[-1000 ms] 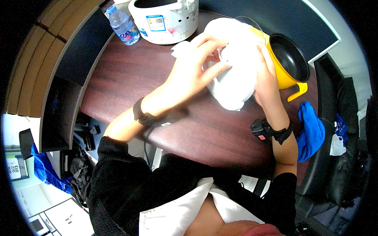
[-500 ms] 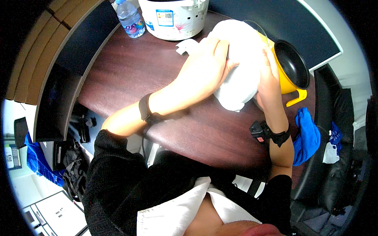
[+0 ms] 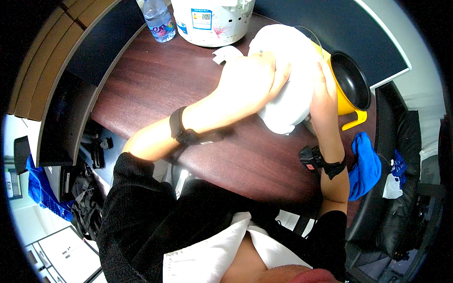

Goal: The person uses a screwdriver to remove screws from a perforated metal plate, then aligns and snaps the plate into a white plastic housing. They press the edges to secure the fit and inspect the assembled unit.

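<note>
A large white rounded object (image 3: 285,106), so brightly lit that its kind cannot be told, is in front of me on the dark wooden desk. My right hand (image 3: 324,94) grips its right side, fingers pointing up along it. My left hand (image 3: 250,78) presses against its left face with the fingers curled in; anything inside them is lost in the glare. A small white piece with a squared end (image 3: 227,54) sticks out beyond the left hand. Just right of my right hand is a yellow pot (image 3: 347,101) with a black inside, tipped so its opening faces right.
A white rice cooker body (image 3: 214,26) with a flower print stands at the back, a water bottle (image 3: 159,21) to its left. A blue cloth (image 3: 365,167) lies at the desk's right edge. Dark partitions (image 3: 339,35) border the back; a black seat (image 3: 401,188) is at right.
My left hand has shifted slightly, its fingers curling more and its thumb side turning up against the white object. My right hand keeps its hold. The view has moved a little.
</note>
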The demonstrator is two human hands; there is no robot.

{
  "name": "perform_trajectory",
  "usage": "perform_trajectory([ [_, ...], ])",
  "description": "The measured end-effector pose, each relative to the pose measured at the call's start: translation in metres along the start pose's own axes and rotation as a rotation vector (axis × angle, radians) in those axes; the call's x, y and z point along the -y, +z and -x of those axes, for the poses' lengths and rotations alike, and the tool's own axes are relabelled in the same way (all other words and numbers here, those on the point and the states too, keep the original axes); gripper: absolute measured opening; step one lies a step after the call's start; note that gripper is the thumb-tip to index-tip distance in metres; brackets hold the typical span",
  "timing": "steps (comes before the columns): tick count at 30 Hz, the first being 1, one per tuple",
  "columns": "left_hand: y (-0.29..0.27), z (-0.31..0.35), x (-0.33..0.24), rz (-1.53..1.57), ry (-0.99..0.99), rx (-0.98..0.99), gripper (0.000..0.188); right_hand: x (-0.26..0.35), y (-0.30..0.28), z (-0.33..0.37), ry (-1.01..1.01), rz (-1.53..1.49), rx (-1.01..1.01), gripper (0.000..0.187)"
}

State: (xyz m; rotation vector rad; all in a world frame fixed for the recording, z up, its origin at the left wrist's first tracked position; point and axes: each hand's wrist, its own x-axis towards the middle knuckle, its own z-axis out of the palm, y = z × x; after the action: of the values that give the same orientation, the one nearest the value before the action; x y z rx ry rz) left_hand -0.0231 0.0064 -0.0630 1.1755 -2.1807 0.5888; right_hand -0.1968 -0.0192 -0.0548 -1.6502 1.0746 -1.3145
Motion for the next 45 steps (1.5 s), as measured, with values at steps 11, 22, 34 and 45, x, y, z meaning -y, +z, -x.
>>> perform_trajectory([
  [11,-0.001,0.0,0.008,0.466,-0.12,-0.05,0.046,0.004,0.009,0.004,-0.092,0.002,-0.038,0.027],
  [22,-0.03,0.001,0.019,0.431,-0.178,0.217,0.038,0.007,0.0,0.005,-0.209,0.089,0.097,0.025],
  [34,-0.03,-0.003,0.018,0.381,-0.21,0.303,0.035,0.013,0.0,0.013,-0.311,0.227,0.106,0.024],
  [45,-0.085,-0.005,-0.021,0.504,-0.486,0.42,0.07,0.021,0.005,0.035,-0.103,-0.024,0.451,0.033],
])
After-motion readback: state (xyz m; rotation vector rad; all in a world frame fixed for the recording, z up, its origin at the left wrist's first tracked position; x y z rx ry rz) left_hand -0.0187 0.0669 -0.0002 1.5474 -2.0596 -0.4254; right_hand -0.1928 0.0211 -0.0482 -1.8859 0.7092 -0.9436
